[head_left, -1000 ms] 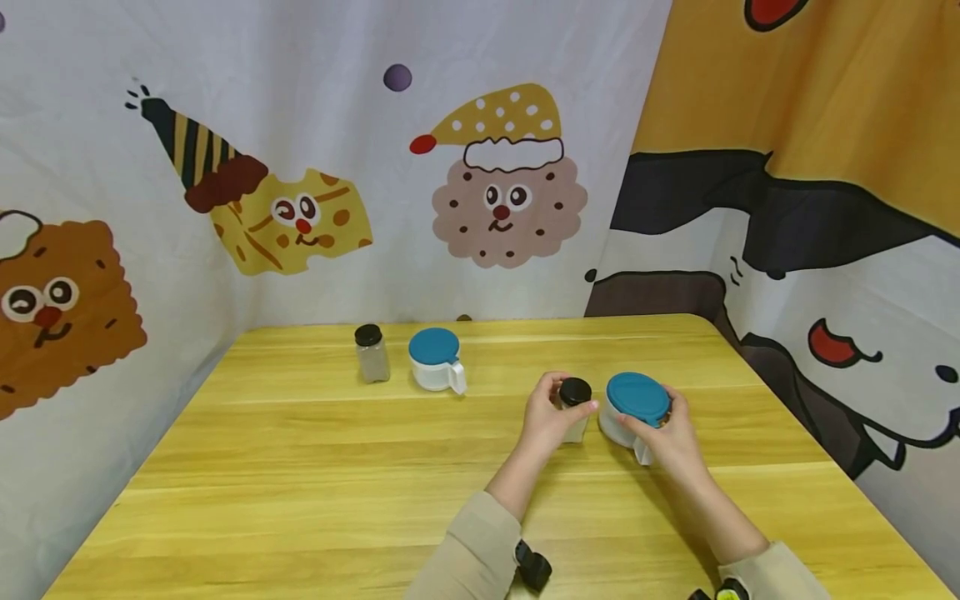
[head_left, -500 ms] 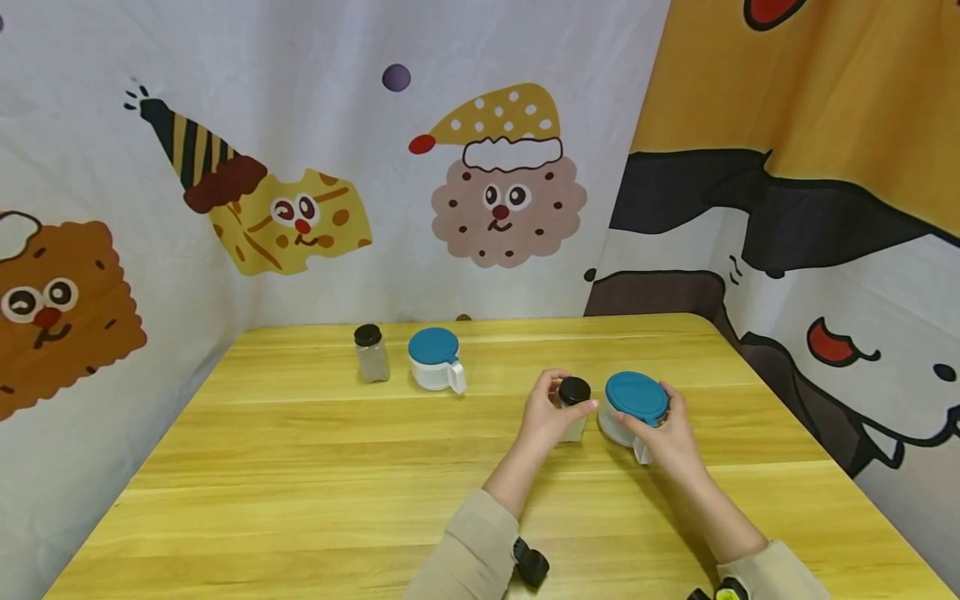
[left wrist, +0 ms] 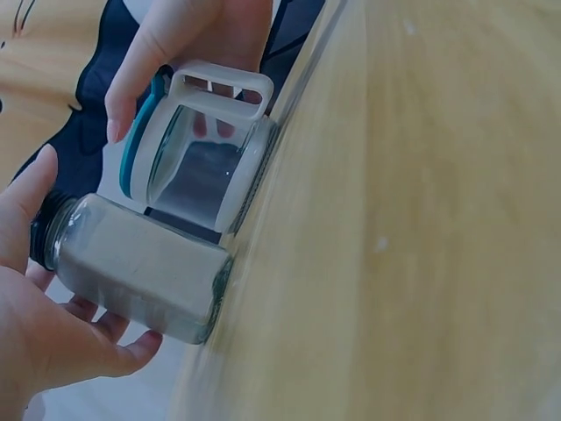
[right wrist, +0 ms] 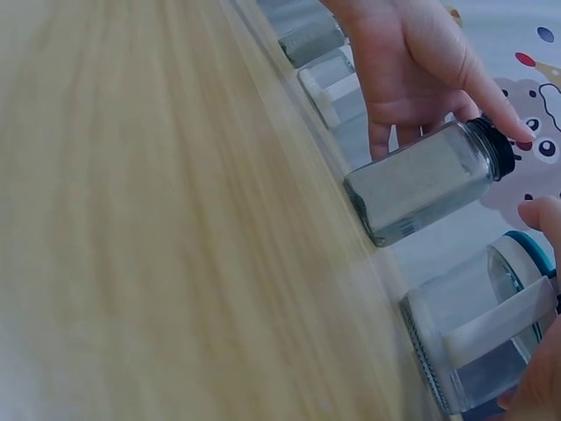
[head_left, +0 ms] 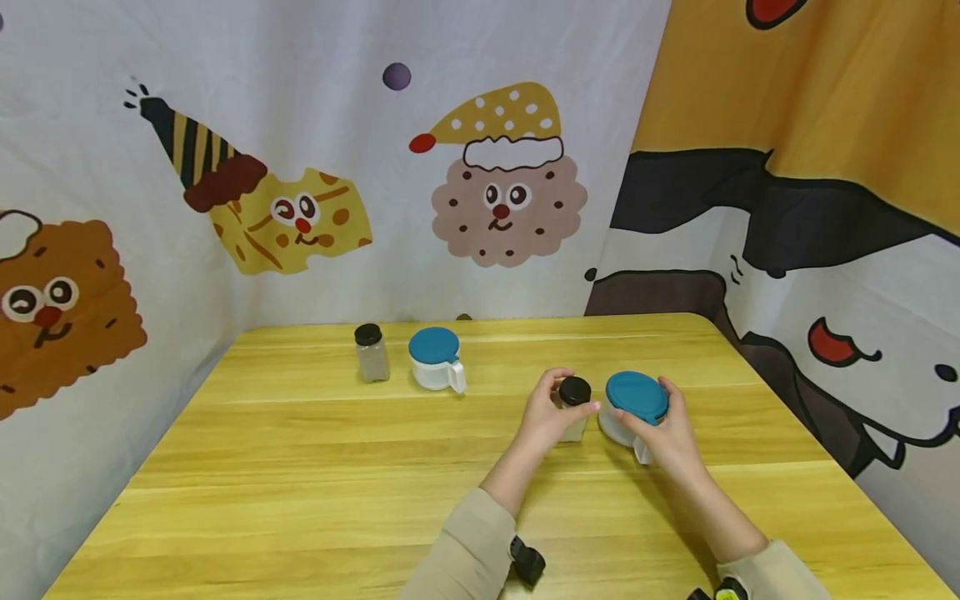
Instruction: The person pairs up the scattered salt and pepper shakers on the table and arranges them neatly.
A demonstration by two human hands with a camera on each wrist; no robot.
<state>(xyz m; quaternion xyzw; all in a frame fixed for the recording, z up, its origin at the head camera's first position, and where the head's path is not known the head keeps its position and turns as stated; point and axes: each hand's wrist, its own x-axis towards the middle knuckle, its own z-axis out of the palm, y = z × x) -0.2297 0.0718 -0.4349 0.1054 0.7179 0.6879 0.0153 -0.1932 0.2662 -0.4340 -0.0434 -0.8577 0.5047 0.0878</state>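
Observation:
My left hand (head_left: 549, 410) holds a clear glass spice jar (left wrist: 145, 267) filled with pale powder. Its thumb lies by the black cap (head_left: 575, 390), and the fingers curl round the far side. Just to the right, my right hand (head_left: 671, 429) grips a glass seasoning pot (right wrist: 478, 329) with a blue lid (head_left: 637, 395) and a white handle (left wrist: 223, 92). The thumb is on the near side by the lid's edge, the fingers on the right side. Both containers stand upright on the wooden table (head_left: 300, 500), side by side with a narrow gap.
Further back on the left stand a second black-capped spice jar (head_left: 372, 355) and another blue-lidded pot (head_left: 435, 360) with its handle turned right. A printed cloth curtain (head_left: 315, 83) hangs behind the table and along its sides.
My left forearm has shifted very slightly left. Both hands stay on the same containers, which have not visibly moved.

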